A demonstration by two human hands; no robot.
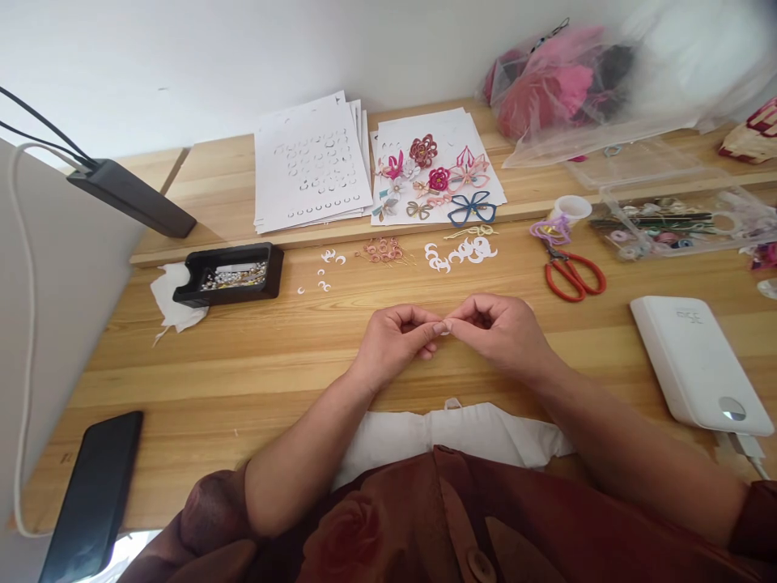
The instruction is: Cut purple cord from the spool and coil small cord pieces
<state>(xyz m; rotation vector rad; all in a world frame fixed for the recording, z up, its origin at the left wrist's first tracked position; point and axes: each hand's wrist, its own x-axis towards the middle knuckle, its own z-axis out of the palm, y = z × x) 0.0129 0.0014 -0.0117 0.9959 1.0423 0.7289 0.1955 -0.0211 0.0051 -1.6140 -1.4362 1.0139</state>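
Near the centre of the frame, the left hand [394, 338] and the right hand [505, 330] meet above the worktop [255, 364], thumbs and forefingers pinched narrow on a small white piece [447, 331]. It is mostly hidden by the fingertips, so its full shape cannot be told.

Just beyond the hands lie a pile of white crescents [479, 249], a group of copper-coloured wire pieces [384, 251] and, further left, a few smaller crescents [329, 256]. A black tray [276, 271] of beads sits on white tissue [165, 291] at the left.

At the upper centre, punched sheets [309, 202] lie beside more paper [449, 125] bearing flower ornaments [472, 208] in pink, red, blue and pale tones. To the right are red-handled pliers [575, 275], a white cup [572, 210] with purple strands touching it, and a clear box [744, 231] of supplies; clear bags [655, 105] with pink and dark contents fill the upper right of the frame.

A white power bank [698, 360] lies at the right, a black phone [94, 490] at the lower left and a black power strip [130, 197] at the upper left.
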